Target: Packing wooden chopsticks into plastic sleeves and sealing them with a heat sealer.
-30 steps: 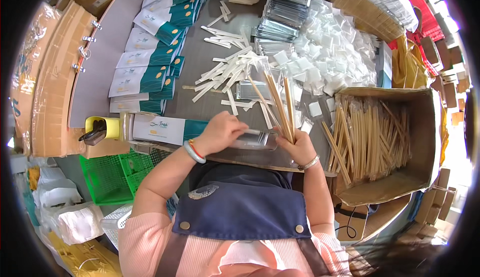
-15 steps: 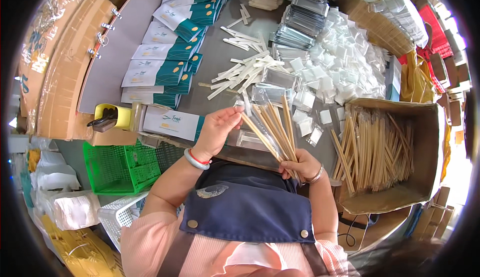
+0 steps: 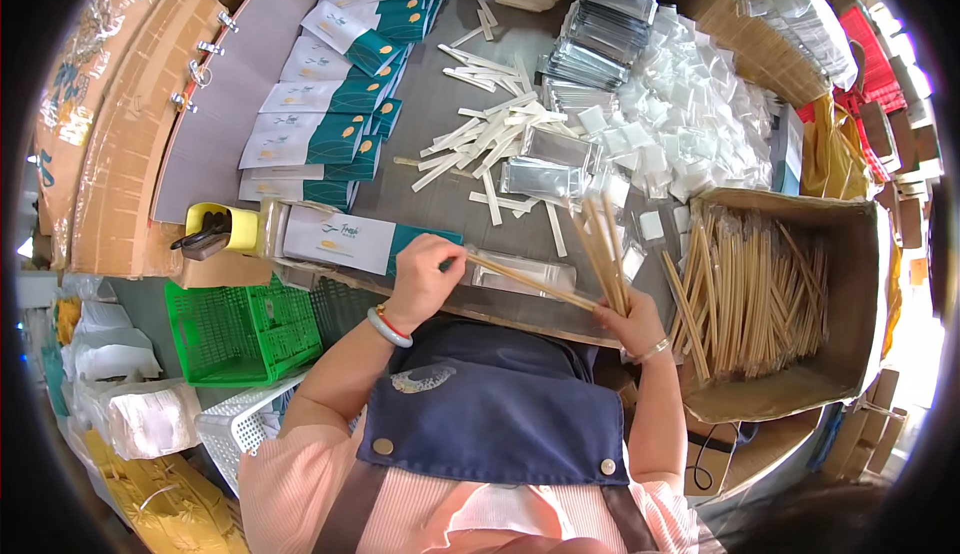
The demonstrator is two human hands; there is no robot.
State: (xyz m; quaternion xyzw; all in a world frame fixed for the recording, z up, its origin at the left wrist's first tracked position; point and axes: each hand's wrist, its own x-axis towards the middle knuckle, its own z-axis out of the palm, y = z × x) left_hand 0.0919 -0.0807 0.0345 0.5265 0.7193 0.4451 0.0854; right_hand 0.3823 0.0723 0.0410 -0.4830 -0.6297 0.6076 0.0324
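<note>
My right hand (image 3: 632,322) grips a bundle of wooden chopsticks (image 3: 603,247) that fans upward over the table's near edge. My left hand (image 3: 425,277) pinches the end of one pair of chopsticks (image 3: 525,279), which lies slanted between the two hands, its far end still at the bundle. A clear plastic sleeve (image 3: 523,274) lies flat on the grey table (image 3: 435,114) just under that pair. A teal and white paper sleeve (image 3: 352,239) lies left of my left hand.
An open cardboard box (image 3: 860,284) of chopsticks stands at the right. Rows of teal and white sleeves (image 3: 330,104), scattered white paper sticks (image 3: 480,134), clear sleeves (image 3: 600,29) and small white packets (image 3: 690,124) cover the table. A yellow tape dispenser (image 3: 212,229) and green basket (image 3: 240,329) sit left.
My left hand has drawn one pair of chopsticks out of the bundle and pulled it leftward and down to the table's near edge. My right hand keeps the bundle and has shifted right.
</note>
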